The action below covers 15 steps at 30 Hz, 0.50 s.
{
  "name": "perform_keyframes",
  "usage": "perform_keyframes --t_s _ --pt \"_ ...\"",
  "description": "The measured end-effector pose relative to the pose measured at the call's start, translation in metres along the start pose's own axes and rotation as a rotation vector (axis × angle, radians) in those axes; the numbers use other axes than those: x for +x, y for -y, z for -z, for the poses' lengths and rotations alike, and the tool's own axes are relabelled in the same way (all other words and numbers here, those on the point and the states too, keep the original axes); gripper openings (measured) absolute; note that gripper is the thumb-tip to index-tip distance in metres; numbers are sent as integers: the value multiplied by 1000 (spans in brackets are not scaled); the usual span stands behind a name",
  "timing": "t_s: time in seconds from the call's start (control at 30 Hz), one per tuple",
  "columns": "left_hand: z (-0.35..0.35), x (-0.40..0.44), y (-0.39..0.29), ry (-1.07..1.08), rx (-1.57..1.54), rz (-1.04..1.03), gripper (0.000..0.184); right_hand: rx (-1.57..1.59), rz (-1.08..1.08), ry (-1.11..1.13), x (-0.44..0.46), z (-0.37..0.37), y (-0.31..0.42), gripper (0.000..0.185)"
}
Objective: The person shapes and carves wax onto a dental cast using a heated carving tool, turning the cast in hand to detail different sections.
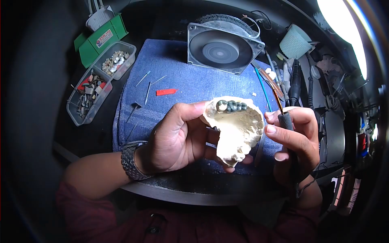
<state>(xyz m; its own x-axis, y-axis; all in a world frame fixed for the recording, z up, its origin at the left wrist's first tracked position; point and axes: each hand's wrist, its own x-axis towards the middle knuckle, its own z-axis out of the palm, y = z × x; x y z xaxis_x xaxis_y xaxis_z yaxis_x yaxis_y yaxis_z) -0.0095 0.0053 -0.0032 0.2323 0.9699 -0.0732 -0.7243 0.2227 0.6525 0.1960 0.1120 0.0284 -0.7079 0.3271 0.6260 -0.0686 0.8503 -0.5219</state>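
A cream plaster dental model (239, 129) is held up over the blue towel, with dark green wax-like teeth (233, 106) along its upper left edge. My left hand (178, 133) grips the model from the left, thumb on its rim and fingers behind it. At the model's right side, my right hand (298, 137) is closed on a pen-like tool with a knurled grip (285, 121). The tool's thin copper-coloured tip (277, 99) points up, apart from the green teeth. A cable hangs below this hand.
A blue towel (162, 60) bears a square fan (223, 50), a red strip (166, 92) and thin burs. To the left are a divided plastic box (91, 99) and a green box (101, 38). Tools and a ribbed cup (296, 41) are at right.
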Motion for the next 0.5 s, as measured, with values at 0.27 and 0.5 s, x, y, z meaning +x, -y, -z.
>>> perform_keyframes --t_s 0.27,0.5 --pt "-2 1 -3 -27 -25 -51 74 14 -26 26 0 0 3 37" --pt "9 0 -1 156 -216 -57 68 -3 -21 41 0 0 2 32"
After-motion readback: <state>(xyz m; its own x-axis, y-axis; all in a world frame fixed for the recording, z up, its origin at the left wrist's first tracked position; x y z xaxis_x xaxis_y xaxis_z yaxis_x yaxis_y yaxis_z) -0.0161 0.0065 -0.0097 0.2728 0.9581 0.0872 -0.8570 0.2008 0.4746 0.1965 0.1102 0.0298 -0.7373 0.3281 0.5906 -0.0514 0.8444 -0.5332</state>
